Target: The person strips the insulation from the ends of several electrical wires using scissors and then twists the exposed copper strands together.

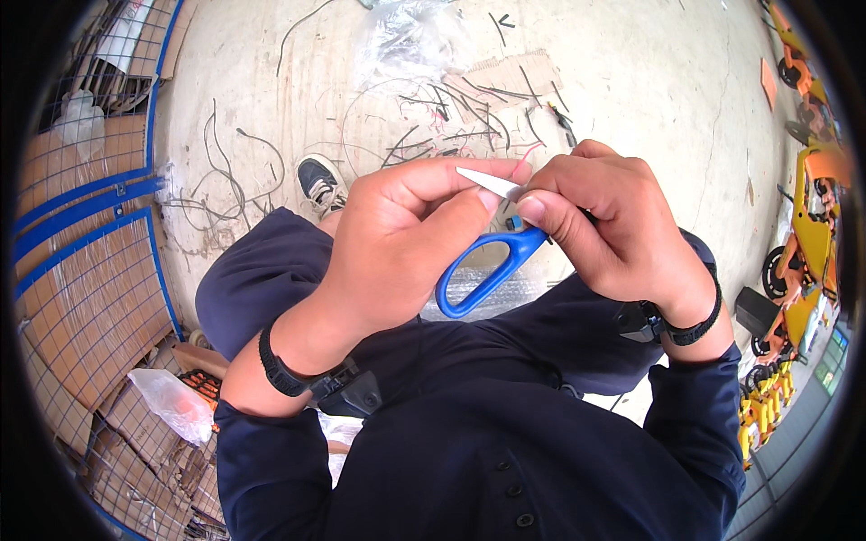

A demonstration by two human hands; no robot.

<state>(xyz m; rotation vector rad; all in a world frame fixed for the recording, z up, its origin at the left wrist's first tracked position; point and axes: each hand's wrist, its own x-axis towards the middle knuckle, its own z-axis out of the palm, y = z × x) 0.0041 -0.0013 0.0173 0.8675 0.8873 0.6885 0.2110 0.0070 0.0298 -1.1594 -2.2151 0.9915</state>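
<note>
My right hand [602, 220] grips blue-handled scissors [494, 267]. One loop of the handle hangs below my fingers, and the pale blade [487, 181] points left between my hands. The fingers of my left hand [406, 237] are curled in, with the thumb tip against the blade's edge. A thin red wire [526, 161] sticks up at the left index fingertip, beside the blade. Just beyond my right knuckles a black cable [563, 124] shows; its lower end is hidden behind that hand. A small blue piece [514, 222] sits under the hands, partly covered.
Black and red wire offcuts [473, 111] litter the concrete floor around a cardboard piece [541, 71]. Clear plastic film [413, 40] lies farther off. To the left stands a blue wire-mesh cage [88, 196] with cardboard inside. Yellow and orange wheeled machines [812, 223] line the right.
</note>
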